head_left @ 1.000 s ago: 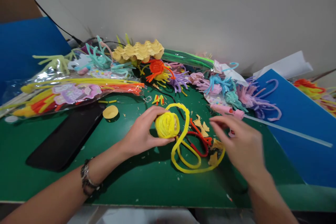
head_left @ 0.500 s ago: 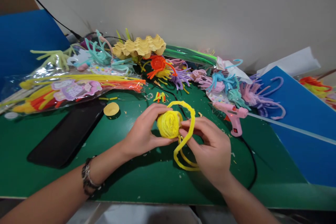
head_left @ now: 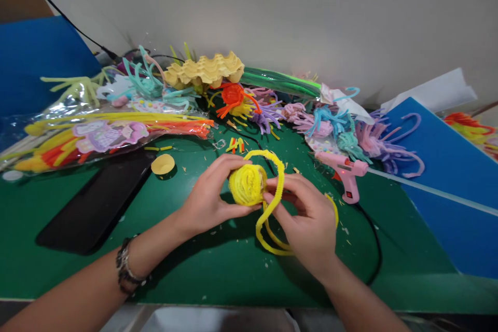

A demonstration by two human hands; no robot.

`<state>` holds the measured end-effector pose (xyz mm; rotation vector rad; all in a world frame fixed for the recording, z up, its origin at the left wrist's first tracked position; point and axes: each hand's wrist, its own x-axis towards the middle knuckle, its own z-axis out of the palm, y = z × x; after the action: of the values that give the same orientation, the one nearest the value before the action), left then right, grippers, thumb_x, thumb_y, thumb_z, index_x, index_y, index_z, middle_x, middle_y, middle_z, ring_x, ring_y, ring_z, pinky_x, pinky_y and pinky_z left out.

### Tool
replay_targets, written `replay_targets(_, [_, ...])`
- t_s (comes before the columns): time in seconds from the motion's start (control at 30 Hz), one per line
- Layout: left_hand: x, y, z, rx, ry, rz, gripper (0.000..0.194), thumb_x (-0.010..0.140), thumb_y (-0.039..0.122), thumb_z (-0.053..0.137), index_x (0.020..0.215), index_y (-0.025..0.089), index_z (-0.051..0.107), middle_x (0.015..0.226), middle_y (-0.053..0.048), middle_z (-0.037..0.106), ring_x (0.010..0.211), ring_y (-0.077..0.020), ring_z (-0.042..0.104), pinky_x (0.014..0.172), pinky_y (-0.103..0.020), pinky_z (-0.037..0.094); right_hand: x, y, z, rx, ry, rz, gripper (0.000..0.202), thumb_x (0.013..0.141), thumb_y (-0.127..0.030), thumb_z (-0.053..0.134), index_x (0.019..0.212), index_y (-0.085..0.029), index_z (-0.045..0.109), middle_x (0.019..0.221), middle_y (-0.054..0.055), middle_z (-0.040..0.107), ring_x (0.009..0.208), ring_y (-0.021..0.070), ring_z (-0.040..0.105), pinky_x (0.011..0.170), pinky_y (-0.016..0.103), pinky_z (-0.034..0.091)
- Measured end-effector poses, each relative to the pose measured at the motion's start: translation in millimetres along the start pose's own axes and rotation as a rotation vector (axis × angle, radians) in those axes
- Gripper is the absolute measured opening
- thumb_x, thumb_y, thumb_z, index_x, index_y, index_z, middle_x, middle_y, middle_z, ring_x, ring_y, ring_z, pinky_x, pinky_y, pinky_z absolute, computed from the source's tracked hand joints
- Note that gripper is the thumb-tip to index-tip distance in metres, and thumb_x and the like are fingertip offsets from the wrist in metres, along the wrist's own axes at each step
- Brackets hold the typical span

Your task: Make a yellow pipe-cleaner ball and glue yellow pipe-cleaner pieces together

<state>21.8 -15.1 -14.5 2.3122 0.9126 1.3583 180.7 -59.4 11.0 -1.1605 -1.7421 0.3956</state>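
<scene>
My left hand (head_left: 208,192) grips a ball of coiled yellow pipe cleaner (head_left: 246,185), thumb below and fingers above. At the ball's right side, my right hand (head_left: 307,218) pinches the yellow pipe cleaner (head_left: 280,171) between thumb and fingertips. A loose length of it loops up over the right fingers and hangs down below the ball, with another bit showing behind that hand. What exactly lies between the right fingertips is partly hidden.
A pink glue gun (head_left: 346,171) stands to the right, its cord (head_left: 375,238) curving over the green table (head_left: 218,280). On the left lie a black phone (head_left: 93,202), a round tan disc (head_left: 162,165) and bagged pipe cleaners (head_left: 167,125). An egg carton (head_left: 206,70) tops the pile behind.
The view has shifted slightly. Both hands and the yellow ball sit a little further left, and a bit of pipe cleaner now shows behind my right hand.
</scene>
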Motion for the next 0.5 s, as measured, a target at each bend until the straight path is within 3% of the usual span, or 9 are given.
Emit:
replay_targets(0.3, [-1.5, 0.1, 0.0, 0.039, 0.038, 0.069, 0.046, 0.065, 0.031, 0.069, 0.101, 0.019, 0.044, 0.097, -0.008, 0.058, 0.091, -0.0191, 0.057, 0.076, -0.031, 0.048, -0.3, 2.2, -0.2, 0.035, 0.014, -0.019, 0.015, 0.072, -0.009, 0.058, 0.079, -0.021, 0.062, 0.075, 0.000, 0.060, 0.072, 0.0114, 0.056, 0.065, 0.023, 0.046])
replay_targets(0.5, [-4.1, 0.0, -0.4, 0.064, -0.003, 0.060, 0.045, 0.066, 0.029, 0.068, 0.103, 0.019, 0.044, 0.098, -0.009, 0.058, 0.091, -0.0202, 0.057, 0.075, -0.032, 0.048, 1.3, 0.0, 1.0, 0.119, -0.038, 0.077, 0.013, 0.070, -0.010, 0.059, 0.074, -0.022, 0.060, 0.073, -0.001, 0.055, 0.070, 0.0113, 0.054, 0.060, 0.022, 0.045])
